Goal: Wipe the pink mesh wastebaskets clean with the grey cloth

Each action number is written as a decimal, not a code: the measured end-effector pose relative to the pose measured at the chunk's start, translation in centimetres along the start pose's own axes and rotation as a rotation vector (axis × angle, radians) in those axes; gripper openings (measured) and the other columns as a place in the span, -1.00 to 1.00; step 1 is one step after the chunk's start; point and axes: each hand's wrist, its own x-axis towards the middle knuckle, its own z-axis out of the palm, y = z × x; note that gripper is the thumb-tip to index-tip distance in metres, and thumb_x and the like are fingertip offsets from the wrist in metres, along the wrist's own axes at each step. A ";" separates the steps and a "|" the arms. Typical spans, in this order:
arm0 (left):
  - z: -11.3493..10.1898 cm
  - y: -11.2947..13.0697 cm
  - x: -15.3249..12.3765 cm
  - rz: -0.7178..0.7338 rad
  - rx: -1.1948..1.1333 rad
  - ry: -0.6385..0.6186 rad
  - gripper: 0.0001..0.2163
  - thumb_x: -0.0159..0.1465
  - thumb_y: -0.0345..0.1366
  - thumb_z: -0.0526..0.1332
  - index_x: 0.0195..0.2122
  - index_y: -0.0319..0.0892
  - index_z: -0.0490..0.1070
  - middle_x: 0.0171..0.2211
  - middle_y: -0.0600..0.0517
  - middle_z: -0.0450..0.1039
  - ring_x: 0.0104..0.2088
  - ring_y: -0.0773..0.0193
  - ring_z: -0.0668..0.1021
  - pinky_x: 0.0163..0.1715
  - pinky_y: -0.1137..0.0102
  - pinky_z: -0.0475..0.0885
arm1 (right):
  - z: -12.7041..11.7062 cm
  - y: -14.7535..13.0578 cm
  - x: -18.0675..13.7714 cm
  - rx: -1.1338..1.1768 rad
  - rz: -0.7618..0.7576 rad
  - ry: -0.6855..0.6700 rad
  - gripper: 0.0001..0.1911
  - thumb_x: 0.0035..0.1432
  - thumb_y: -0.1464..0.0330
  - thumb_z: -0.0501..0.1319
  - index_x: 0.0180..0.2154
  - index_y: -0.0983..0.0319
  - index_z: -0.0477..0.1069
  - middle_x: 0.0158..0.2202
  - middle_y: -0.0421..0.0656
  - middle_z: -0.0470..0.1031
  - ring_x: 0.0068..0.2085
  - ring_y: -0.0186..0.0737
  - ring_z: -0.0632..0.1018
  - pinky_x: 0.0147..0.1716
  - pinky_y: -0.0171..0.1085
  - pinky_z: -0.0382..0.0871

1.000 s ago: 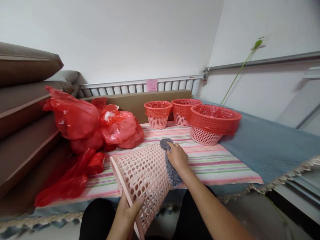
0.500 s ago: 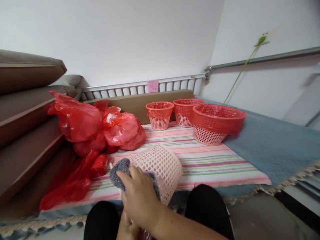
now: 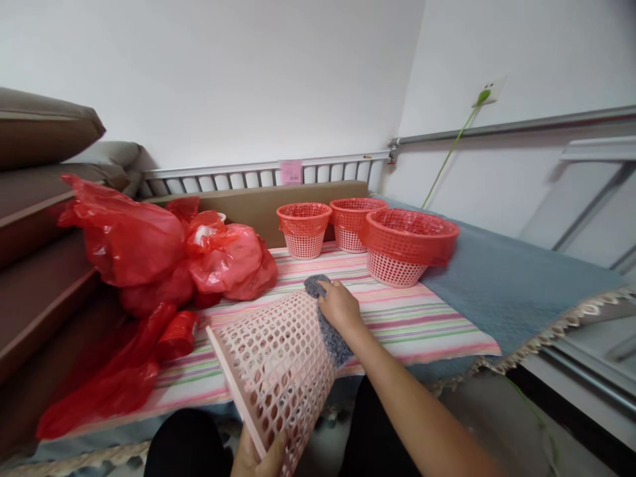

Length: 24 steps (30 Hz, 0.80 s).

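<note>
A pale pink perforated plastic basket (image 3: 283, 358) lies tilted on its side above my knees, its rim toward the left and its base toward the right. My left hand (image 3: 261, 457) grips the rim at the lower edge of the view, thumb on the outside wall. With my right hand (image 3: 342, 305) I hold a grey fuzzy cloth (image 3: 334, 339) pressed against the base end of the basket. Part of the cloth sticks out past my fingers at the top, and the rest hangs down along the base.
Three baskets lined with red bags, a small one (image 3: 304, 232), a middle one (image 3: 352, 222) and a large one (image 3: 410, 245), stand on the striped cloth (image 3: 397, 324). Filled red plastic bags (image 3: 228, 262) and a red roll (image 3: 179, 334) lie left, beside stacked cushions (image 3: 44, 238).
My right hand and the grey cloth have moved from the basket's left side to its base on the right. The basket has turned, and my left hand on its rim now shows. The view has shifted slightly right.
</note>
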 end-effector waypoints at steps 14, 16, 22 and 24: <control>2.5 6.9 0.0 -0.027 -0.216 -0.190 -0.37 0.02 -0.36 0.35 0.15 -0.21 0.23 0.10 -0.25 0.39 0.12 -0.08 0.41 0.06 0.15 0.36 | 0.0 0.1 -2.1 -0.027 -0.008 0.036 -0.56 0.15 0.40 0.09 0.09 0.22 0.35 -0.10 0.00 0.43 -0.10 -0.07 0.48 -0.24 -0.24 0.30; 2.7 6.3 -0.3 -0.028 -0.196 -0.179 -0.38 0.01 -0.31 0.37 0.12 -0.21 0.26 0.11 -0.24 0.38 0.16 -0.11 0.36 0.06 0.13 0.34 | -0.6 -2.0 -3.6 0.054 -0.076 0.019 -0.55 0.12 0.42 0.10 0.08 0.24 0.35 -0.08 0.02 0.42 -0.07 -0.07 0.46 -0.16 -0.23 0.30; 2.2 4.7 -0.5 0.048 -0.050 -0.179 -0.50 -0.10 -0.24 0.44 -0.11 -0.21 0.42 -0.11 -0.17 0.55 0.02 -0.11 0.49 0.02 0.17 0.35 | -2.7 -9.8 -9.5 0.411 -0.442 -0.089 -0.53 0.08 0.44 0.13 0.05 0.05 0.36 -0.08 -0.13 0.40 -0.07 -0.17 0.43 -0.08 -0.27 0.29; 1.5 3.6 -0.3 0.047 0.005 -0.128 -0.54 -0.15 -0.24 0.46 -0.20 -0.21 0.45 -0.23 -0.15 0.59 -0.13 -0.10 0.56 -0.12 0.18 0.43 | -2.9 -10.9 -10.7 0.429 -0.506 -0.119 -0.52 0.07 0.44 0.15 0.06 0.02 0.34 -0.11 -0.14 0.39 -0.09 -0.16 0.43 -0.11 -0.24 0.30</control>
